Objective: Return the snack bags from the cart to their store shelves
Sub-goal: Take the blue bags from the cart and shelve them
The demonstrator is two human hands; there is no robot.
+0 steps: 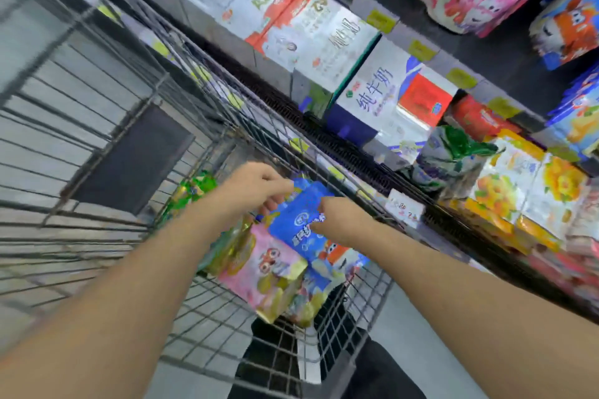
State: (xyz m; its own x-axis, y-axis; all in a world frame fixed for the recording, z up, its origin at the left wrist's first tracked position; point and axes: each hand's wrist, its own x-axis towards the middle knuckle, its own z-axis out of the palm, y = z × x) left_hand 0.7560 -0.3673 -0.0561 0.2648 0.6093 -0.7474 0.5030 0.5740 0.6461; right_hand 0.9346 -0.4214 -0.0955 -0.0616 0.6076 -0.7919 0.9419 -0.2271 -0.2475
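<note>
Two bare hands reach into a wire cart (107,126) beside store shelves (372,152). The left hand (256,185) pinches the top edge of a blue snack bag (299,220), fingers curled on it; the right hand (340,220) grips the bag's edge at 3 o'clock, its fingertips hidden behind the packet. The blue bag sits on top of the pile in the cart. At 7 o'clock from it lies a pink snack bag (262,272), partly covered. A green bag (194,188) at 9 o'clock is blurred. Motion blur smears the print on the milk cartons (385,97) on the shelves.
</note>
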